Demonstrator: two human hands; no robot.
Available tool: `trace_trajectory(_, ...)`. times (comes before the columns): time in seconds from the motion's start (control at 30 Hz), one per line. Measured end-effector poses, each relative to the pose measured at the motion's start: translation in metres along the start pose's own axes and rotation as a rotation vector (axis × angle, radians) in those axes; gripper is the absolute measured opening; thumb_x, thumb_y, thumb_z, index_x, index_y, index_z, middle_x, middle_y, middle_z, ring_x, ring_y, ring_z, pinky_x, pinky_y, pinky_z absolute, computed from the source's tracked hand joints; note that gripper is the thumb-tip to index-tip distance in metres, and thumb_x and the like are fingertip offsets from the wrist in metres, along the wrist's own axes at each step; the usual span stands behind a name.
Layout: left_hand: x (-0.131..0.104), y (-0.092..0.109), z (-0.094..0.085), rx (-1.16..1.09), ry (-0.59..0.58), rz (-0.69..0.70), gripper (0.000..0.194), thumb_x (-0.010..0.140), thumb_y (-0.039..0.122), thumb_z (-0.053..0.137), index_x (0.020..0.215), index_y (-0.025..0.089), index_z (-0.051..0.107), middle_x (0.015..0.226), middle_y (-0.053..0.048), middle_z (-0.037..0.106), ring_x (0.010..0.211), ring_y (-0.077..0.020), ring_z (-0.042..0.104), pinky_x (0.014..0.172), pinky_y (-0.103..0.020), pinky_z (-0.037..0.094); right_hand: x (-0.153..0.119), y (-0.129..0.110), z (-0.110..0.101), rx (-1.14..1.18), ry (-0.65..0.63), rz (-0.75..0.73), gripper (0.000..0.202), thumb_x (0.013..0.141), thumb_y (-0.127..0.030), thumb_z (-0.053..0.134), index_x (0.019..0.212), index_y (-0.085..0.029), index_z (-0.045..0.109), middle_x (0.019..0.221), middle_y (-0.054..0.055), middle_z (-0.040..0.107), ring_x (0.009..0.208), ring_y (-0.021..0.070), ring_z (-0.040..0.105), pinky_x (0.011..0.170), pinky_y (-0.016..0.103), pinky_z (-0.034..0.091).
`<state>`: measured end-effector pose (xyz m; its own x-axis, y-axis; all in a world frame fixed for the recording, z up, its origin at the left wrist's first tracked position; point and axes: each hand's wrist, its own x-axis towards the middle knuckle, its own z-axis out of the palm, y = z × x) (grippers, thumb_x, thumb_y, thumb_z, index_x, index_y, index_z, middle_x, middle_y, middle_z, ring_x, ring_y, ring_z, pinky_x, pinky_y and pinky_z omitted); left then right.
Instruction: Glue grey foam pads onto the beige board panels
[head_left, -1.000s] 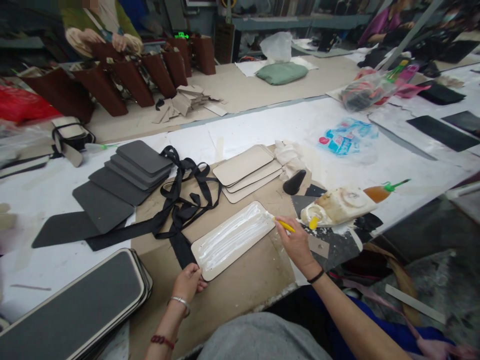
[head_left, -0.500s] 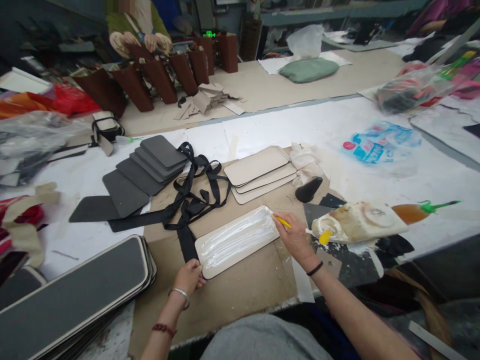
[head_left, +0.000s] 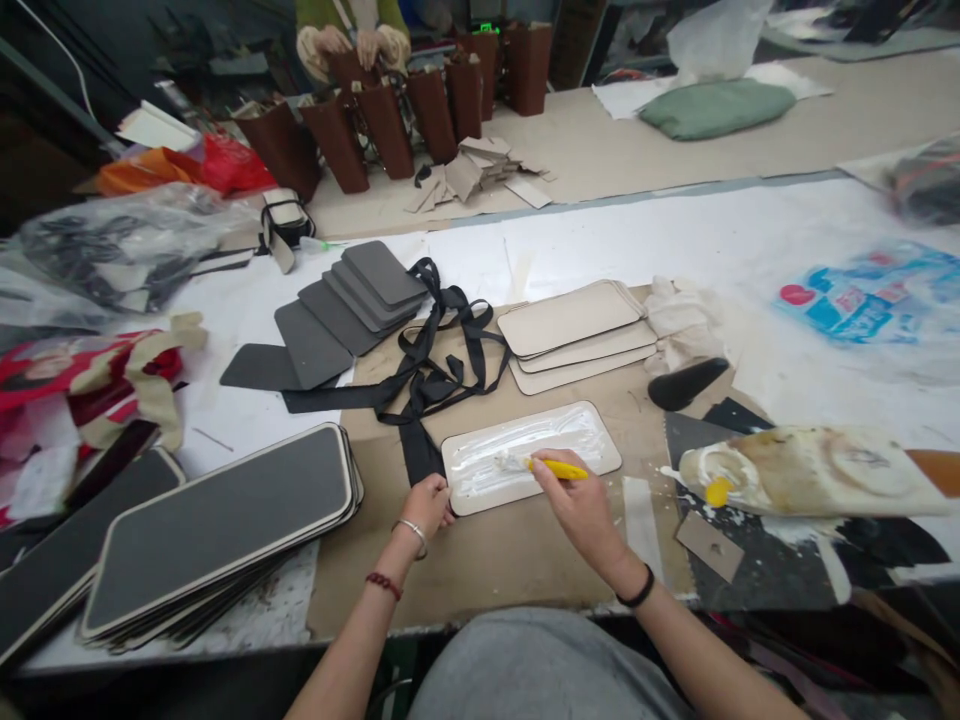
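A beige rounded panel [head_left: 600, 455] streaked with wet white glue lies on brown board in front of me. My left hand [head_left: 430, 507] pinches its near left corner. In my right hand [head_left: 589, 520] is a yellow-handled brush [head_left: 559, 468], its whitened tip on the glue near the panel's middle. A black ribbon [head_left: 421, 455] runs from close to my left hand into a loose tangle. Right of my right hand lies a glue-smeared bottle [head_left: 810, 470] on its side, with a yellow cap [head_left: 718, 491] at its near end.
Beige panels [head_left: 574, 318] and fanned dark grey panels [head_left: 315, 335] lie beyond. Long grey panels [head_left: 232, 520] are stacked at left. A black tool handle [head_left: 686, 384] sits at right. Across the table, another person's hands [head_left: 349, 45] touch brown boxes [head_left: 382, 125].
My right hand has drawn the brush from the panel's right end leftward to its middle. My left hand keeps the corner. The camera view has swung left.
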<state>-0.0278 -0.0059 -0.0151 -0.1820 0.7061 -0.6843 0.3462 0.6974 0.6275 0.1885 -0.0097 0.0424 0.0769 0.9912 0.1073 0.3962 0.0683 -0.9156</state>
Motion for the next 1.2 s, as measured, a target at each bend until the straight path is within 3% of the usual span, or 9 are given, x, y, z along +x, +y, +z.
trace_trajectory(0.13,0.002,-0.004,-0.001,-0.013,-0.018,0.018,0.018,0.074,0.013,0.048,0.058,0.019,0.041,0.036,0.007,0.047,0.034,-0.0083,0.051,0.034,-0.013,0.032,0.002,-0.003,0.049,0.13,-0.068,0.063,0.016,0.083,-0.03,0.051,0.085,-0.019,0.062,0.085,0.005,0.064,0.081,0.0173,0.059,0.076,0.03,0.047)
trace_trajectory(0.23,0.003,-0.004,-0.002,-0.018,-0.038,0.018,0.017,0.073,0.016,0.05,0.059,0.019,0.041,0.035,0.008,0.046,0.034,-0.0087,0.051,0.034,-0.014,0.033,0.005,0.001,0.062,0.077,-0.092,0.041,0.013,0.082,-0.027,0.052,0.083,-0.019,0.062,0.083,0.004,0.064,0.08,0.017,0.059,0.076,0.03,0.047)
trace_trajectory(0.33,0.003,-0.004,-0.003,-0.03,-0.056,0.023,0.017,0.071,0.018,0.052,0.058,0.019,0.041,0.035,0.008,0.047,0.035,-0.0093,0.052,0.034,-0.014,0.033,0.01,0.011,0.044,-0.045,0.0,-0.011,0.014,0.083,-0.027,0.05,0.084,-0.018,0.061,0.085,0.006,0.063,0.082,0.0174,0.058,0.078,0.031,0.046)
trace_trajectory(0.53,0.001,-0.004,-0.004,-0.061,-0.067,0.051,0.018,0.068,0.024,0.053,0.056,0.019,0.04,0.036,0.007,0.047,0.036,-0.01,0.053,0.034,-0.016,0.035,0.018,0.041,-0.03,-0.356,0.245,-0.077,0.021,0.085,-0.032,0.046,0.087,-0.017,0.06,0.086,0.009,0.062,0.083,0.0198,0.058,0.079,0.036,0.046)
trace_trajectory(0.67,0.0,-0.004,-0.005,-0.064,-0.066,0.065,0.017,0.066,0.026,0.051,0.056,0.019,0.041,0.037,0.007,0.048,0.036,-0.0099,0.052,0.034,-0.016,0.034,0.014,0.051,-0.057,-0.515,0.325,-0.102,0.025,0.086,-0.035,0.044,0.088,-0.017,0.06,0.085,0.009,0.063,0.082,0.02,0.058,0.076,0.036,0.047)
trace_trajectory(0.9,-0.002,-0.002,-0.005,-0.054,-0.067,0.068,0.017,0.065,0.027,0.049,0.054,0.019,0.039,0.035,0.006,0.047,0.034,-0.01,0.05,0.035,-0.017,0.033,0.019,0.022,-0.066,-0.527,0.342,-0.149,0.021,0.088,-0.032,0.043,0.09,-0.018,0.059,0.085,0.008,0.061,0.082,0.0186,0.057,0.076,0.034,0.046)
trace_trajectory(1.1,-0.003,-0.002,0.0,-0.068,-0.04,0.039,0.018,0.068,0.022,0.048,0.054,0.02,0.037,0.036,0.008,0.043,0.032,-0.0099,0.047,0.034,-0.017,0.027,0.054,-0.013,-0.054,-0.477,0.264,-0.155,0.026,0.087,-0.037,0.042,0.083,-0.017,0.058,0.083,0.008,0.06,0.08,0.0192,0.056,0.076,0.033,0.044)
trace_trajectory(1.2,-0.004,-0.005,-0.004,0.05,-0.038,0.015,0.021,0.074,0.018,0.041,0.054,0.02,0.036,0.037,0.007,0.043,0.034,-0.011,0.049,0.035,-0.018,0.028,0.079,-0.019,-0.05,-0.402,0.287,-0.094,0.031,0.085,-0.044,0.043,0.084,-0.017,0.059,0.085,0.009,0.062,0.08,0.0197,0.057,0.076,0.033,0.044)
